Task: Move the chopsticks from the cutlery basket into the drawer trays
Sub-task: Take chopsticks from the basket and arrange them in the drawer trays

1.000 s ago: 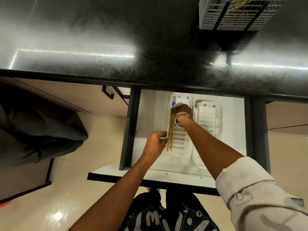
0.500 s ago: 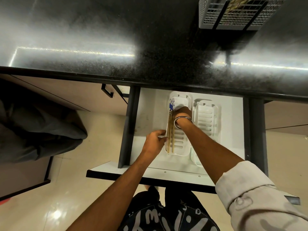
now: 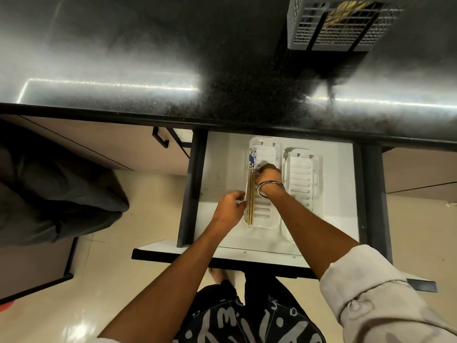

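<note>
Head view, working outward from the body: I'm watching the left hand [image 3: 230, 206] pinching the near rim of the left tray [image 3: 269, 219] in the open drawer [image 3: 222, 164], steadying it. Just beyond, the right hand [image 3: 268, 175], steel bangle [image 3: 269, 188] on the wrist, is curling its fingers against the chopsticks [image 3: 251, 191]; whether it is gripping or only nudging them I cannot tell. Compared with a second ago, the sticks are lying straighter along the tray's left wall, blue-patterned ends pointing away, and the right hand is sitting lower on them. I'm reading that as this batch being settled. The right tray [image 3: 300, 179] is lying bare. Farthest off, the cutlery basket [image 3: 346, 23] on the black counter [image 3: 148, 58] is holding more sticks, so more trips are likely.
</note>
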